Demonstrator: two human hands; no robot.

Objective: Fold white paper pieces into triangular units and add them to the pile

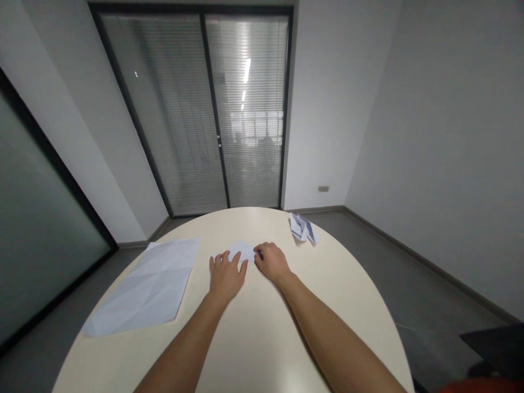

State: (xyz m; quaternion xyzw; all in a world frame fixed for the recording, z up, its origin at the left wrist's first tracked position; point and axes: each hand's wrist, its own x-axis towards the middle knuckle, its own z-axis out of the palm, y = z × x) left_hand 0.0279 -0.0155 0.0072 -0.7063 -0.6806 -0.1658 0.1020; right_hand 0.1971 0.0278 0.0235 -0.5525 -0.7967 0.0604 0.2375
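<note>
Head cam: small white folded paper [244,251] at 12 o'clock on desk [249,333], L hand [226,277] ungripped w/ fingers spread over its 8 o'clock side, R hand [272,260] curled at its 3 o'clock edge, can't tell if pinching, lg creased sheet [145,286] approx. 10 o'clock, folded-paper shape [300,228] at 1 o'clock nr far rim.

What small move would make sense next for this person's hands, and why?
Probably the right hand should press gently along the right end of the small white paper, with the left hand steadying it. The left hand lies spread at the paper's left part, while the right hand's curled fingers are already at its right end.
</note>
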